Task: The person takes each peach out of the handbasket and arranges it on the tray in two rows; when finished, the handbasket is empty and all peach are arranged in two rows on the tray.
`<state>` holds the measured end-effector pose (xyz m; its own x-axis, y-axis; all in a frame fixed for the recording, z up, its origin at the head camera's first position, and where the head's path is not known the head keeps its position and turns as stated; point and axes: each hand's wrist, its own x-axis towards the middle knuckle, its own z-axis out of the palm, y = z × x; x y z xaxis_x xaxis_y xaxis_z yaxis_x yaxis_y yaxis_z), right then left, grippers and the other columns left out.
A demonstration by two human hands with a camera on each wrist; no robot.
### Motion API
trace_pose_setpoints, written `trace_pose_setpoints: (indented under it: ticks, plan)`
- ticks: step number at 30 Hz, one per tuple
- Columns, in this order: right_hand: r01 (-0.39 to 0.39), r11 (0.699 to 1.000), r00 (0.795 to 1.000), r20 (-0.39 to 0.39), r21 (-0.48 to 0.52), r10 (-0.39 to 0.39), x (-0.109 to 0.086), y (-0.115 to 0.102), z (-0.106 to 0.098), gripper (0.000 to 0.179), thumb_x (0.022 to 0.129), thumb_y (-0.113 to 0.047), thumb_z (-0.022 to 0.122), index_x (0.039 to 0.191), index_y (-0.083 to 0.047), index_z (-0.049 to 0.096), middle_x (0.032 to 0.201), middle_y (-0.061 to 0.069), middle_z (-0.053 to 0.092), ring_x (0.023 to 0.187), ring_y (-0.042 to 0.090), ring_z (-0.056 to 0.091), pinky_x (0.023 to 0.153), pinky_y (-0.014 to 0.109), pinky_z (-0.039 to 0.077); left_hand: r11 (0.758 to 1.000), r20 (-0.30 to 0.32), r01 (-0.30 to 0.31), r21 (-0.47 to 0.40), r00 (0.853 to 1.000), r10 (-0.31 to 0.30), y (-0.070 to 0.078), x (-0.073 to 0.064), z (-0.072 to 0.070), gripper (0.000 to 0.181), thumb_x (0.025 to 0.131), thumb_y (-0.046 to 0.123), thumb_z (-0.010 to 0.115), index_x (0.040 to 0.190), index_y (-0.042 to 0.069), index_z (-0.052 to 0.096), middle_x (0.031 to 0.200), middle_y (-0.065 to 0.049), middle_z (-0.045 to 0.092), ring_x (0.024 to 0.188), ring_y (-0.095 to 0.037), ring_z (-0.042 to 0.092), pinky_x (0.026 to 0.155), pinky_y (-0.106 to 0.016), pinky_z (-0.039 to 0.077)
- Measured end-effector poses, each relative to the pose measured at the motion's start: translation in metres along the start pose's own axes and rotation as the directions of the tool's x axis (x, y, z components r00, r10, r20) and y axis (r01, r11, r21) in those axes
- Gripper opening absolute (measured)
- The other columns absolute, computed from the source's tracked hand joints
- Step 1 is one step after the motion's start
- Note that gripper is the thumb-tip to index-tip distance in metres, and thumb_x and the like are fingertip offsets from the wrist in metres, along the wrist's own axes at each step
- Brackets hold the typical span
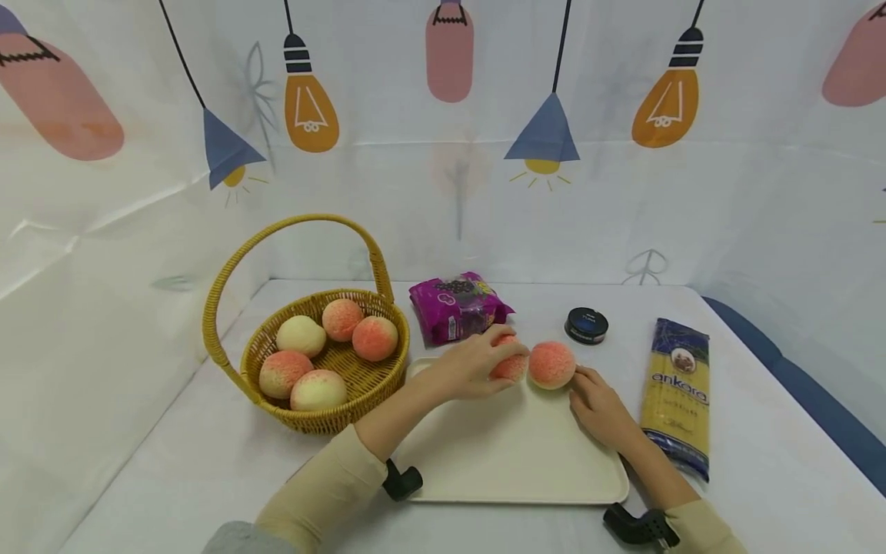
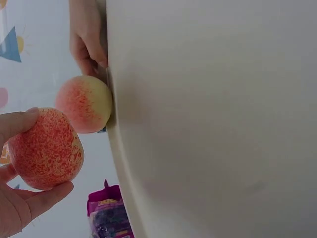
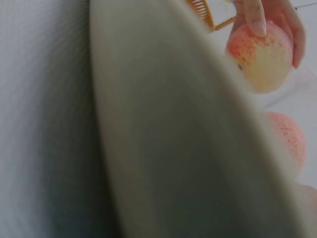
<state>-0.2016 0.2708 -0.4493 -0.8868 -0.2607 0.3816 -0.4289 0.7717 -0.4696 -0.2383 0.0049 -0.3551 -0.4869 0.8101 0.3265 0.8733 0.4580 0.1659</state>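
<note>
My left hand (image 1: 477, 365) grips a red-flushed peach (image 2: 47, 151) between thumb and fingers, over the far edge of a cream tray (image 1: 512, 454). Just to its right, another peach (image 1: 551, 365) rests at the tray's far right corner, pink on top and pale below in the left wrist view. At the tray's right rim is my right hand (image 1: 602, 408), with fingertips close beside that second peach. Whether those fingers curl round the rim is hidden. On the left stands a yellow wicker basket (image 1: 304, 422) with several peaches (image 1: 374, 338) in it.
Behind the tray lies a purple packet (image 1: 457, 308). A round black tin (image 1: 586, 325) sits beyond the tray's right corner. To the right is a blue and yellow pasta pack (image 1: 677, 392). The basket's tall handle (image 1: 298, 221) arches up. A printed curtain (image 1: 415, 192) hangs behind.
</note>
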Motion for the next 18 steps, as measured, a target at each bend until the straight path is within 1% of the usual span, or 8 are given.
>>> trace_pose_setpoints:
  ticks: [3,4,7,9,13,18]
  plan:
    - [-0.001,1.000,1.000,0.001,-0.004,0.001,0.000,0.001,0.000,0.037,0.086,0.000,0.052,0.121,0.012,0.050,0.124,0.025,0.046,0.116,0.044,0.043,0.095,0.054,0.034,1.000,-0.007,-0.012,-0.007,1.000,0.012,-0.002,0.005,0.006,0.041,0.084,0.027,0.066,0.121,0.019,0.053,0.126,-0.009,0.044,0.099,-0.018,0.053,0.090,-0.028,0.042]
    - [-0.002,1.000,1.000,0.001,-0.006,0.002,0.000,0.001,0.001,0.037,0.086,0.000,0.052,0.121,0.012,0.050,0.124,0.025,0.046,0.116,0.043,0.043,0.094,0.054,0.035,1.000,-0.013,-0.024,-0.009,1.000,0.024,-0.003,0.006,0.008,0.041,0.083,0.027,0.067,0.120,0.018,0.053,0.125,-0.009,0.044,0.099,-0.018,0.053,0.090,-0.027,0.042]
    - [0.003,1.000,1.000,-0.004,-0.009,-0.003,0.000,0.001,0.001,0.037,0.085,0.000,0.052,0.120,0.012,0.050,0.123,0.026,0.047,0.115,0.043,0.044,0.094,0.054,0.035,0.999,-0.010,-0.035,-0.019,0.999,0.035,-0.005,0.009,0.014,0.040,0.083,0.026,0.068,0.119,0.017,0.054,0.123,-0.009,0.046,0.104,-0.018,0.051,0.092,-0.027,0.040]
    - [0.009,1.000,1.000,-0.009,-0.009,-0.009,-0.001,0.001,0.001,0.037,0.085,0.001,0.053,0.120,0.012,0.051,0.123,0.026,0.048,0.115,0.043,0.044,0.094,0.053,0.036,0.999,0.001,-0.026,-0.033,1.000,0.026,-0.005,0.010,0.017,0.039,0.082,0.026,0.068,0.118,0.018,0.053,0.124,-0.009,0.045,0.103,-0.018,0.051,0.091,-0.027,0.041]
    - [0.014,1.000,1.000,-0.014,-0.009,-0.014,0.000,0.000,0.001,0.036,0.084,0.002,0.054,0.119,0.012,0.052,0.122,0.025,0.048,0.115,0.043,0.045,0.094,0.053,0.036,0.998,0.024,0.015,-0.063,1.000,-0.013,-0.007,0.011,0.021,0.040,0.082,0.026,0.067,0.119,0.020,0.052,0.125,-0.007,0.043,0.098,-0.018,0.054,0.088,-0.027,0.043]
    - [0.010,1.000,1.000,-0.018,-0.009,-0.010,0.000,-0.001,0.001,0.036,0.084,0.002,0.054,0.119,0.011,0.052,0.122,0.025,0.048,0.114,0.043,0.045,0.093,0.053,0.036,0.997,0.033,0.032,-0.074,0.999,-0.030,-0.009,0.011,0.023,0.041,0.082,0.025,0.068,0.119,0.019,0.053,0.121,-0.006,0.044,0.094,-0.017,0.053,0.087,-0.026,0.042]
